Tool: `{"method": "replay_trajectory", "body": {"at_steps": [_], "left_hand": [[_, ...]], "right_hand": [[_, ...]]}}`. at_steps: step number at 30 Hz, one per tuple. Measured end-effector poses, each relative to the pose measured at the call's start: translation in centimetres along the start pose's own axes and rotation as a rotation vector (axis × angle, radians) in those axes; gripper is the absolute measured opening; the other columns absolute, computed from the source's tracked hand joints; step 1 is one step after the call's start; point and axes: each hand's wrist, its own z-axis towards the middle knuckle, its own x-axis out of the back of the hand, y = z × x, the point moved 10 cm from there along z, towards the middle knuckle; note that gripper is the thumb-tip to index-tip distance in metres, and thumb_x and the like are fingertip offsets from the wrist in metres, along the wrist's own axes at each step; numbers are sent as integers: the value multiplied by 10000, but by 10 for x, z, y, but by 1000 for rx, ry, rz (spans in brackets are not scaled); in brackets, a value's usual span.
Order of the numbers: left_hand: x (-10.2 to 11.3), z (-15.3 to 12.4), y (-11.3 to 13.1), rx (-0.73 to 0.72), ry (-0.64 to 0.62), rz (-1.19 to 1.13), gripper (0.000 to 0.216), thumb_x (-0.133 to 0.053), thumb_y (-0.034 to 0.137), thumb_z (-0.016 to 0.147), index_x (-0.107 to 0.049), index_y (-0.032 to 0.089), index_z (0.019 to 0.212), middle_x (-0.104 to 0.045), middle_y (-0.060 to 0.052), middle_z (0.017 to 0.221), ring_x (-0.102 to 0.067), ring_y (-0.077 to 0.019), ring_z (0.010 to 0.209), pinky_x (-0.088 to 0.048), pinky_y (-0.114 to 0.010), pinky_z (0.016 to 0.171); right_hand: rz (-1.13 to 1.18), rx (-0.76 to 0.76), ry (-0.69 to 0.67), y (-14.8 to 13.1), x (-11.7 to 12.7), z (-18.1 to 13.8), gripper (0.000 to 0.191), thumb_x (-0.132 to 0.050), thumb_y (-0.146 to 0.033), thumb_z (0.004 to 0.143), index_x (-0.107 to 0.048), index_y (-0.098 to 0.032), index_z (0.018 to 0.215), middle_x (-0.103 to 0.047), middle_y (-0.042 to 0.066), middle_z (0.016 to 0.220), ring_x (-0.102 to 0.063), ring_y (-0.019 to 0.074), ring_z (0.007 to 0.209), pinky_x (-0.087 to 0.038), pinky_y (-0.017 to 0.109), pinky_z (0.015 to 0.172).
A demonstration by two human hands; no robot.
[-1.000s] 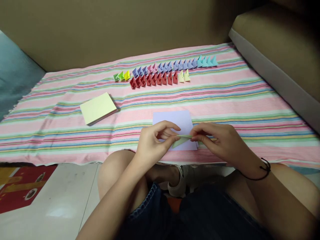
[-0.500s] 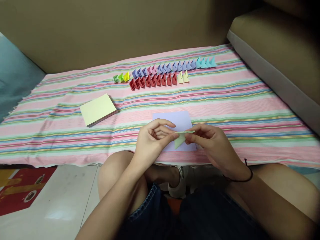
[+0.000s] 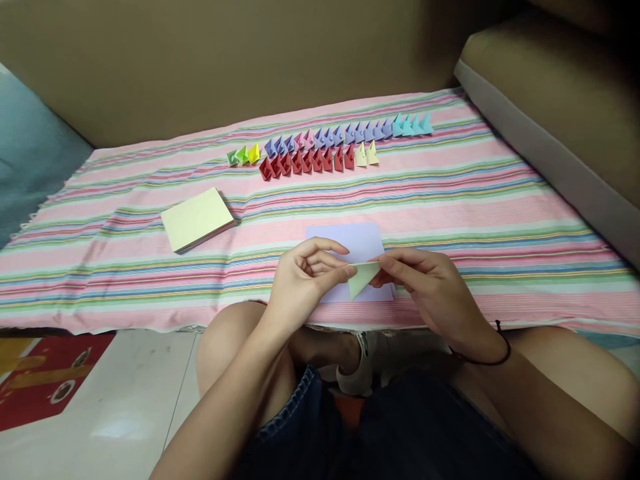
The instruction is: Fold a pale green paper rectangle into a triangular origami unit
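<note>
Both hands pinch one small pale green folded paper point(image 3: 361, 279), now a narrow triangle, just above a lilac sheet point(image 3: 353, 247) lying on the striped cloth point(image 3: 450, 200). My left hand point(image 3: 305, 283) grips the paper's left end between thumb and fingertips. My right hand point(image 3: 430, 287) holds its right side, fingers closed on the fold; a black cord is on that wrist.
A pale yellow paper stack point(image 3: 196, 218) lies to the left. Farther back stand two rows of folded paper pieces point(image 3: 330, 143) in green, yellow, purple, pink, blue and red. A brown cushion point(image 3: 555, 100) rises at the right. My bare knees sit below the cloth's front edge.
The green paper has been folded from a long flat strip into a shorter triangle. My right hand moved left, closer to the left hand.
</note>
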Motion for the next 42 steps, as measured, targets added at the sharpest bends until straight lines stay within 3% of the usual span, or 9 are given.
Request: {"method": "replay_trajectory", "body": {"at_steps": [8, 15, 19, 23, 27, 32, 37, 42], "left_hand": [[4, 2, -5, 46, 39, -30, 250, -804, 173, 608, -663, 179, 815, -691, 31, 632, -629, -95, 592, -491, -195, 639], [-9, 4, -8, 54, -16, 54, 226, -781, 180, 627, -662, 168, 818, -678, 17, 621, -629, -117, 603, -477, -223, 637], [-11, 8, -8, 60, -20, 83, 252, -785, 218, 624, -658, 162, 833, -682, 13, 614, -618, -109, 562, -457, -215, 597], [-7, 11, 0, -10, 22, 19, 231, -779, 219, 623, -658, 159, 811, -679, 17, 610, -617, -104, 561, -461, -216, 608], [0, 13, 9, -74, 49, -11, 184, -761, 191, 639, -662, 159, 790, -656, 32, 581, -599, -97, 577, -455, -213, 637], [7, 22, 33, -134, 54, 4, 205, -761, 191, 625, -676, 153, 807, -646, 31, 569, -588, -103, 575, -446, -222, 630], [9, 40, 57, -149, 43, -24, 234, -773, 204, 580, -671, 146, 782, -642, 20, 547, -593, -126, 537, -456, -254, 609], [6, 57, 46, -94, 1, -43, 257, -788, 177, 551, -683, 145, 783, -647, 11, 564, -611, -136, 577, -469, -263, 658]], "right_hand": [[125, -54, -88, 6, -13, 2, 230, -598, -409, 854, -745, -234, 882, -698, 21, 822, -638, 125, 755, -525, 248, 702], [-214, 64, 90, 1, 9, 5, 234, -665, -409, 790, -716, -202, 693, -633, -7, 595, -586, 127, 583, -484, 266, 606], [-140, 36, 96, 5, 9, 8, 209, -693, -411, 760, -727, -205, 738, -649, -3, 625, -584, 127, 590, -488, 267, 600], [98, -51, -31, 15, -14, 11, 233, -679, -433, 769, -698, -207, 823, -694, 10, 775, -627, 131, 697, -520, 281, 691], [-32, -20, 6, 12, -19, 16, 290, -734, -451, 699, -648, -174, 715, -675, 12, 678, -625, 143, 646, -513, 297, 676], [-110, 90, 83, -13, -20, 29, 338, -783, -452, 636, -593, -173, 610, -625, -5, 573, -584, 128, 585, -470, 264, 629], [-43, 51, -49, -23, -42, 38, 371, -694, -519, 722, -669, -152, 766, -704, 66, 742, -653, 161, 661, -527, 313, 685], [-29, 53, 16, -13, -35, 44, 390, -719, -535, 679, -695, -146, 689, -707, 70, 688, -648, 151, 608, -528, 295, 634]]}}
